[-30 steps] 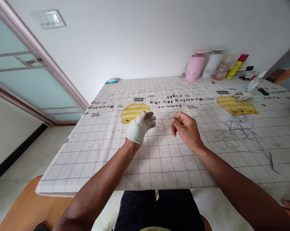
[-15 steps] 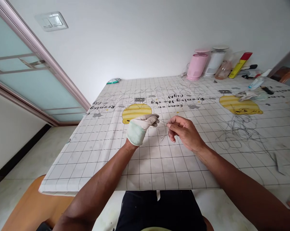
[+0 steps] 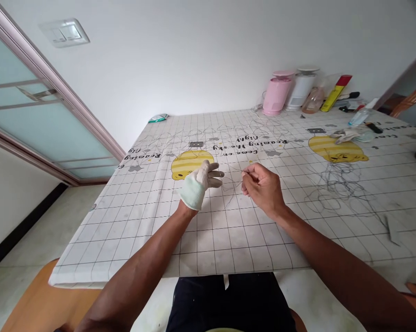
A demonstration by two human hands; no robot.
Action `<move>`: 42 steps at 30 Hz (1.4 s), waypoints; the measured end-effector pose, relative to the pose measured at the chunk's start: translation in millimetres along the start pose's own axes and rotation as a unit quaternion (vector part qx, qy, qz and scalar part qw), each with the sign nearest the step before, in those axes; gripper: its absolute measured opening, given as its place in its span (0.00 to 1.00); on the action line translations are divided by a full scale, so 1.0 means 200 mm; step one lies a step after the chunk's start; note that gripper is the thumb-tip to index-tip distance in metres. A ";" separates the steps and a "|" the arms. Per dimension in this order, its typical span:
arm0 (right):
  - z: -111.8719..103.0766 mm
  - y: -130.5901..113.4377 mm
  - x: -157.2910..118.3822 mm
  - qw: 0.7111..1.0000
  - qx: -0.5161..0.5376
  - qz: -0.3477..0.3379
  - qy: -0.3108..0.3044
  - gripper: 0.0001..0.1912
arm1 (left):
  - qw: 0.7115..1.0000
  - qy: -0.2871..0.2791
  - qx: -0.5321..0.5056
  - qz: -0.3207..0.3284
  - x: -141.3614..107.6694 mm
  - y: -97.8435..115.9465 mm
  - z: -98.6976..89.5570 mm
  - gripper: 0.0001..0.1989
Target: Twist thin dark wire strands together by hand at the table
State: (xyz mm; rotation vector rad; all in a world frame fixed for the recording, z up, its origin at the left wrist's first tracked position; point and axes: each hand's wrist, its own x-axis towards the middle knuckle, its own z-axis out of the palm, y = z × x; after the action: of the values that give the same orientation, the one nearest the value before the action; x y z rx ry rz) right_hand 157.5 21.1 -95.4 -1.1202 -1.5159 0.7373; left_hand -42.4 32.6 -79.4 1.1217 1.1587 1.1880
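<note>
A pale work glove with a mint cuff covers my left hand, whose fingers are spread above the table near a printed yellow bear balloon. My bare right hand pinches a thin grey thread between thumb and index finger. The thread loops across the gap between the two hands, passing by the gloved fingers. On the tablecloth to the right lies a loose tangle of grey thread, with a small thin flat piece beside its trailing end.
Along the wall stand a pink device, a white device, a bottle and a yellow can with a red cap. Another glove and a spray bottle lie at right. A green packet rests at the far left corner.
My left hand's fingers have gone from pressed together to spread apart, and it has moved slightly left. My right hand keeps its pinch, its lower fingers curled in more. The view has shifted slightly.
</note>
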 end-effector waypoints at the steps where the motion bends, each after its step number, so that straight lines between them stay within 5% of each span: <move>1: 0.00 0.00 0.00 1.000 -0.013 -0.009 0.003 0.06 | 1.000 -0.003 0.018 0.012 -0.01 0.00 0.01 0.24; 17: 0.00 -0.01 -0.01 0.999 0.024 -0.012 -0.029 0.08 | 0.993 -0.088 -0.053 -0.062 0.02 -0.06 0.02 0.19; 21: 0.00 -0.01 -0.01 0.999 0.020 -0.001 -0.037 0.07 | 0.997 -0.060 -0.026 -0.043 0.02 -0.04 0.01 0.22; 26: 0.01 0.00 -0.02 0.999 -0.002 -0.002 -0.052 0.09 | 0.984 0.046 0.160 0.068 0.02 0.00 0.01 0.25; 31: 0.01 0.04 -0.02 0.994 -0.070 -0.027 -0.080 0.08 | 0.967 0.047 0.236 0.086 0.01 -0.01 0.00 0.10; 36: 0.00 0.07 -0.01 0.958 -0.229 -0.137 -0.102 0.09 | 0.971 0.019 0.228 0.062 0.01 -0.01 -0.01 0.09; 42: 0.01 0.12 0.00 0.879 -0.372 -0.273 -0.119 0.15 | 0.978 0.000 0.205 0.041 -0.02 0.02 0.02 0.10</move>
State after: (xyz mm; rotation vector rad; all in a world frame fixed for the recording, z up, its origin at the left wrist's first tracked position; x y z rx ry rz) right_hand 161.1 30.5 -116.5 -1.0608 -2.2940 -0.1424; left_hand -38.8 28.6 -75.1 1.4891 1.4095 1.0345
